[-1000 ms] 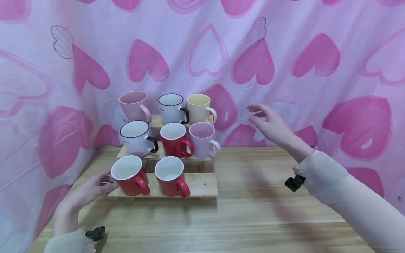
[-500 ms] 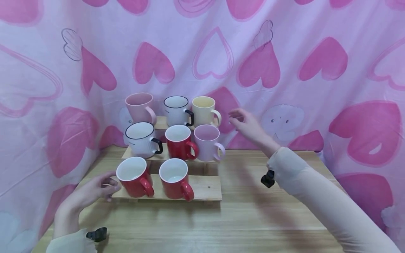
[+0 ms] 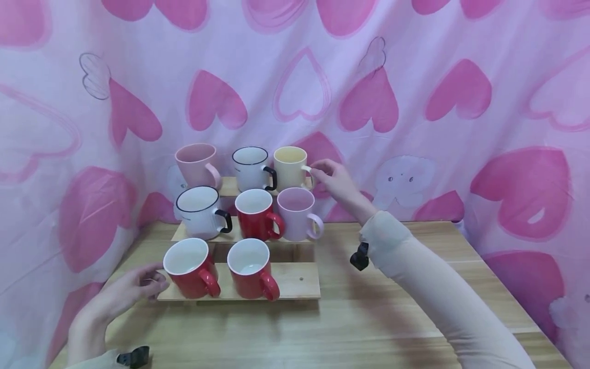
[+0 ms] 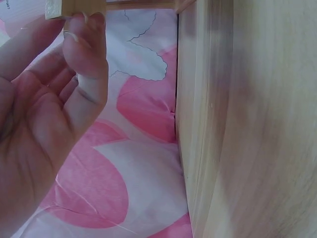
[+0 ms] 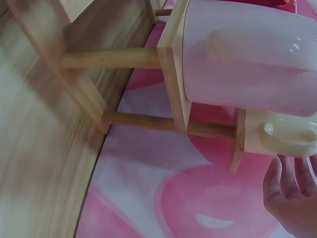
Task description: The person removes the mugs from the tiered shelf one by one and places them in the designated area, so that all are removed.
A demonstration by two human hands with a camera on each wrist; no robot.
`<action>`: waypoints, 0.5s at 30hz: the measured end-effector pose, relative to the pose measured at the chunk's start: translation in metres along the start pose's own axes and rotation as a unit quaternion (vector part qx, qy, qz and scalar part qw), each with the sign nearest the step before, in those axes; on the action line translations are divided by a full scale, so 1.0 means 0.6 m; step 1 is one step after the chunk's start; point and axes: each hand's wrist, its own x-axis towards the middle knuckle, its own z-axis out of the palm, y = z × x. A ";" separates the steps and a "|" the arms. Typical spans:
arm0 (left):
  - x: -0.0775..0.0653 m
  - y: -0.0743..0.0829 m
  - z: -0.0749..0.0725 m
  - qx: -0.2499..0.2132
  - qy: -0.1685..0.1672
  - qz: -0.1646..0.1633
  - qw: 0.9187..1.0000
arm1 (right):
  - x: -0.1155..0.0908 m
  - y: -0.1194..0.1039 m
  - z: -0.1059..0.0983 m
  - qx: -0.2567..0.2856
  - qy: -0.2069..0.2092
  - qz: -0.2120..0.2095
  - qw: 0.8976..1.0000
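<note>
My right hand (image 3: 338, 184) reaches to the back tier of a wooden rack (image 3: 299, 282), its fingertips at the handle of a cream-yellow mug (image 3: 288, 166). In the right wrist view the extended fingers (image 5: 290, 183) meet the handle's outer edge, not round it. My left hand (image 3: 120, 294) is at the left end of the rack's lowest board, thumb and finger bent about the board end (image 4: 62, 9). Close to it stands a red mug (image 3: 189, 271) with a white inside; a second red mug (image 3: 251, 271) is to its right.
On the middle tier stand a white black-rimmed mug (image 3: 198, 215), a red mug (image 3: 253, 218) and a lilac mug (image 3: 295, 215). A pink mug (image 3: 195, 166) and another white mug (image 3: 250, 171) share the back tier. Behind hangs a heart-patterned curtain (image 3: 415, 133).
My right hand has moved left from beyond the rack to the cream-yellow mug's handle. The left hand stays by the lowest board's left end. The head view shifts slightly; the mugs stay in place.
</note>
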 end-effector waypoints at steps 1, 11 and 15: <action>-0.003 -0.002 0.001 0.000 -0.001 0.006 1.000 | 0.002 0.001 0.005 0.010 0.001 0.004 1.000; -0.002 0.006 -0.001 0.022 -0.010 0.008 1.000 | 0.011 0.008 0.026 0.027 0.020 0.022 0.999; -0.004 0.013 -0.002 0.033 -0.008 -0.003 0.999 | 0.015 0.005 0.034 0.031 0.029 0.028 0.999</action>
